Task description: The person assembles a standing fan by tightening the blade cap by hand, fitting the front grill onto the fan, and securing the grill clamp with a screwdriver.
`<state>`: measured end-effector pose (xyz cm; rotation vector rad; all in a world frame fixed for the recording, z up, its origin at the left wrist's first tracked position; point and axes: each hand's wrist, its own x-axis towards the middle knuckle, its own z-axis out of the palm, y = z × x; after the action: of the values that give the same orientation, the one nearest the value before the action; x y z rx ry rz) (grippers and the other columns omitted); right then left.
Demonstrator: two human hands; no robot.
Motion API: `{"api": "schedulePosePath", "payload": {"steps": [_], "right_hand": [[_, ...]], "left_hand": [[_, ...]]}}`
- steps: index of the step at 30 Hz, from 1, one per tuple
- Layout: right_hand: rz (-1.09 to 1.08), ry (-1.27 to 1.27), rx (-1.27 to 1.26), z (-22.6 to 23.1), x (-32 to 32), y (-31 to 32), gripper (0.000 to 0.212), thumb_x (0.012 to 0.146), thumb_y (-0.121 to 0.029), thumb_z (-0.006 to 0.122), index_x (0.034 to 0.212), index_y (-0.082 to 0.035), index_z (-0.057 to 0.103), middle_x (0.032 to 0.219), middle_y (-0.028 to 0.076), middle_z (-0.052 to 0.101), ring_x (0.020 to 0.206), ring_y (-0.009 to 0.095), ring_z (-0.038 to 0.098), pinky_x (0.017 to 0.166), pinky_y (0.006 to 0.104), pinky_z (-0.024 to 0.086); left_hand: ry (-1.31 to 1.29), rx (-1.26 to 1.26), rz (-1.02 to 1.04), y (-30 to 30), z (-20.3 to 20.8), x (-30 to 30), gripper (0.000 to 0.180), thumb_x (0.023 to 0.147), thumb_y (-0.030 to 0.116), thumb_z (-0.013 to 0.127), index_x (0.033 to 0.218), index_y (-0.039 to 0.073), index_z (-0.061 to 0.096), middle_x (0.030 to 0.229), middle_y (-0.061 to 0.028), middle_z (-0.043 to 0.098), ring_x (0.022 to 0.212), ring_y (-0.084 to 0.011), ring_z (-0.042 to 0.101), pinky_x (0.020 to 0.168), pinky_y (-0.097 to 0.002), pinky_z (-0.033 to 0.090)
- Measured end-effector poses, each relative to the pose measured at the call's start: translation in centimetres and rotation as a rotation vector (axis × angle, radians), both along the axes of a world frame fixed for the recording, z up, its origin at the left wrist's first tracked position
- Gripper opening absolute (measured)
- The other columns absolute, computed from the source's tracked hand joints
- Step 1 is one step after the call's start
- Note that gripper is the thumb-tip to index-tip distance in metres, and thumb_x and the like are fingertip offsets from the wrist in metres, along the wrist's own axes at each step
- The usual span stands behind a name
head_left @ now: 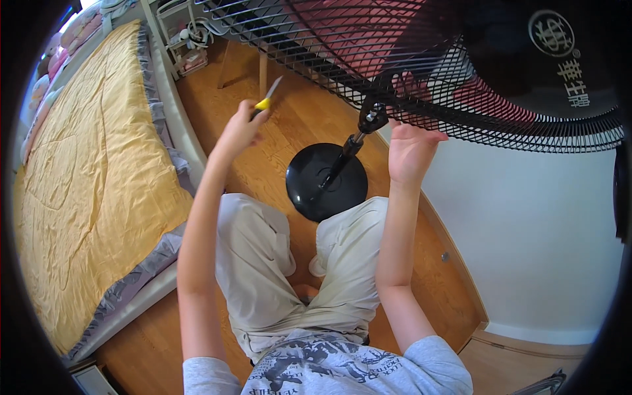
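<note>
My left hand [241, 133] is raised beside the bed, its fingers closed round a tool with a yellow-and-black handle [263, 105]. The tool's slim, pale metal end points up and away; its exact kind is too small to make out. A large black standing fan [372, 116] rises in front of me on a round base [327, 182]. My right hand [411, 156] is up at the lower rim of its wire guard [500, 139], palm toward me and thumb out to the right. The other fingers reach behind the wires and show only partly through them.
At the left lies a bed with a yellow quilt [92, 178]. A white shelf rack [187, 49] and wooden legs [263, 72] stand at the back. A white wall [520, 224] is at the right. My knees flank the fan base on the wooden floor [230, 141].
</note>
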<state>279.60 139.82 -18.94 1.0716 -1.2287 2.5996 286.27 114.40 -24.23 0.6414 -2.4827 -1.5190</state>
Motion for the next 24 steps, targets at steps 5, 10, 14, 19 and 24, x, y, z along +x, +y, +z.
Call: {"api": "schedulePosePath", "payload": {"steps": [5, 10, 14, 19, 24], "right_hand": [[-0.019, -0.173, -0.166, 1.2, 0.5, 0.1, 0.068, 0.072, -0.061, 0.039, 0.12, -0.012, 0.037, 0.122, 0.005, 0.041, 0.109, 0.023, 0.04, 0.095, 0.0413, 0.028], [-0.006, -0.231, -0.241, 2.5, 0.3, 1.1, 0.072, 0.071, -0.061, 0.043, 0.121, -0.01, 0.036, 0.124, 0.006, 0.039, 0.112, 0.024, 0.037, 0.095, 0.042, 0.026], [0.066, -0.277, -0.212, 2.9, 0.1, 2.0, 0.068, 0.073, -0.059, 0.042, 0.12, -0.011, 0.038, 0.123, 0.004, 0.04, 0.112, 0.022, 0.036, 0.097, 0.0398, 0.024], [-0.014, -0.212, -0.221, 1.9, 0.0, 1.1, 0.077, 0.067, -0.058, 0.051, 0.12, -0.004, 0.036, 0.121, 0.009, 0.041, 0.111, 0.025, 0.037, 0.097, 0.0413, 0.027], [-0.102, -0.174, -0.25, 1.2, -0.8, 1.9, 0.077, 0.065, -0.055, 0.057, 0.117, -0.002, 0.037, 0.117, 0.013, 0.044, 0.11, 0.026, 0.039, 0.096, 0.0411, 0.03]], "left_hand": [[0.465, 0.714, -0.208, 7.0, 2.0, -2.9, 0.025, 0.084, 0.024, 0.047, 0.098, 0.003, 0.049, 0.074, -0.0012, 0.052, 0.052, -0.0056, 0.044, 0.041, -0.0189, 0.033], [0.531, 1.149, -0.247, 8.2, 0.1, -4.0, 0.029, 0.082, 0.019, 0.051, 0.104, 0.001, 0.051, 0.069, -0.0009, 0.048, 0.055, -0.0061, 0.046, 0.045, -0.0194, 0.035], [0.736, 0.842, -0.137, 8.4, 2.4, -3.3, 0.031, 0.077, 0.014, 0.059, 0.103, -0.001, 0.051, 0.085, -0.0065, 0.056, 0.07, -0.0077, 0.051, 0.06, -0.019, 0.04], [0.928, 0.961, 0.008, 6.7, 3.2, -1.2, 0.027, 0.071, 0.011, 0.066, 0.088, 0.002, 0.048, 0.084, -0.0072, 0.06, 0.061, -0.005, 0.047, 0.054, -0.0169, 0.037], [0.982, 1.182, -0.013, 6.7, 3.2, -0.6, 0.026, 0.073, 0.014, 0.065, 0.088, 0.003, 0.048, 0.083, -0.0082, 0.06, 0.062, -0.0044, 0.045, 0.055, -0.017, 0.037]]}}
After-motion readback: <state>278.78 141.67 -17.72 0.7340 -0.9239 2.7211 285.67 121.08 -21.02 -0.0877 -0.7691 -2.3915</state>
